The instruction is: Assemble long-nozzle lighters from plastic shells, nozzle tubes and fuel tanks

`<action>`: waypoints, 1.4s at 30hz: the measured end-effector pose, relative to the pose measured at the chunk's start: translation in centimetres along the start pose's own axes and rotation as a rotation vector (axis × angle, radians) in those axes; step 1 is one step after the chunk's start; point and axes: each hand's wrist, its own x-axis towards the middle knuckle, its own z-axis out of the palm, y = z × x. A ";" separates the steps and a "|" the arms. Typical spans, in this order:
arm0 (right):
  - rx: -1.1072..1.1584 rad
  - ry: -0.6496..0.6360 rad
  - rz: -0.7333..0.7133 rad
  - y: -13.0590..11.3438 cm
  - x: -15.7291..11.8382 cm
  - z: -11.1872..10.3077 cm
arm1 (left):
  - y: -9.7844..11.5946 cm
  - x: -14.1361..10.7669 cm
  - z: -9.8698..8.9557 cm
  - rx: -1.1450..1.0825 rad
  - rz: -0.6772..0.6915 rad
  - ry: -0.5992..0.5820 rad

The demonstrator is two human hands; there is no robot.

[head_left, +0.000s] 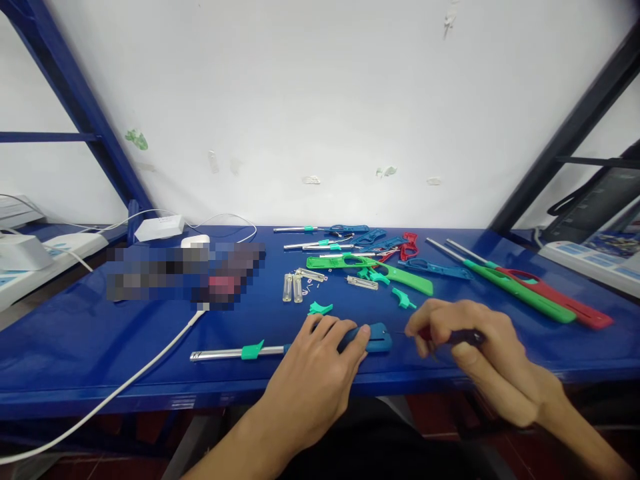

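My left hand [316, 380] presses a blue long-nosed lighter [381, 338] against the tabletop, fingers wrapped over its handle. The lighter's metal tube points left and carries a teal clip [253, 349]. In the fist of my right hand [493, 353] is a screwdriver [469, 337] with a dark red and black handle. Its thin shaft points left at the lighter's butt end; whether the tip touches it, I cannot tell. Just beyond my hands lie a teal trigger piece [403, 299] and another teal piece [320, 308].
Clear fuel tanks [287, 288], blue shells [370, 237], a green shell [410, 278] and red parts [409, 247] lie toward the wall. At right rest whole green [530, 293] and red [583, 311] lighters. A white cable [145, 373] crosses the left side. Power strips [590, 267] flank the table [150, 347].
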 end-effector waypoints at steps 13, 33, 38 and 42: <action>0.404 0.300 0.351 1.6 0.2 1.3 | 0.1 0.1 -0.2 -0.023 0.000 -0.015; -0.064 0.182 0.106 -0.7 2.2 1.4 | 0.0 0.2 -0.1 0.000 0.010 0.005; -0.016 0.505 0.092 -1.1 2.4 2.2 | 0.0 0.3 -0.1 0.004 0.008 0.005; -0.130 0.500 0.124 -1.3 2.3 2.3 | 0.1 0.1 0.0 0.002 0.006 0.008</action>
